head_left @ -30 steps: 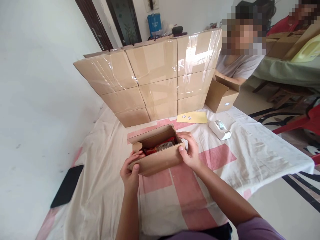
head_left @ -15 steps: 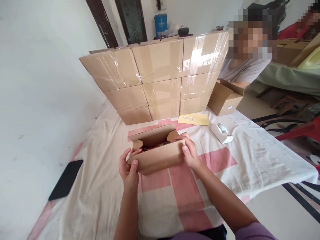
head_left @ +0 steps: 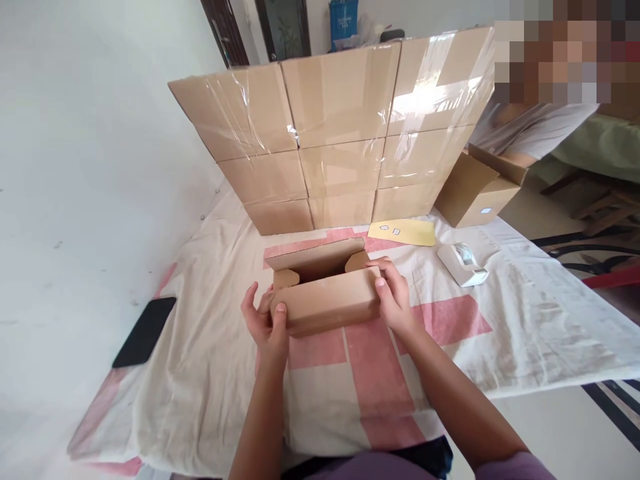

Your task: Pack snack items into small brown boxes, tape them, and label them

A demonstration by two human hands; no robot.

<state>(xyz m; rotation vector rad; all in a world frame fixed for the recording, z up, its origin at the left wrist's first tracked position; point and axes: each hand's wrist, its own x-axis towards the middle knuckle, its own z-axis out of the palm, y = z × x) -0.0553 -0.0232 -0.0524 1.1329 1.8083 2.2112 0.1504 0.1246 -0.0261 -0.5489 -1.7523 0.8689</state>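
Note:
A small cardboard box point(head_left: 330, 300) rests on the cloth in front of me, its top open and its flaps standing up. My left hand point(head_left: 267, 317) grips the left end, thumb against the front face and fingers at the side. At the right end my right hand point(head_left: 393, 290) holds the corner between thumb and fingers. Short side flaps fold inward at both ends. The inside looks dark, and its contents are hidden behind the front panel.
Behind the box stands a wall of taped cartons point(head_left: 340, 160). A yellow card point(head_left: 405, 232) with small labels, a white tape dispenser point(head_left: 463, 263) and another open carton point(head_left: 480, 190) by a person are to the right. A black flat device point(head_left: 145, 332) lies left.
My left fingers have come out from the box's opening to its outer end. The reddish contents seen before are now out of sight. The whole view has shifted.

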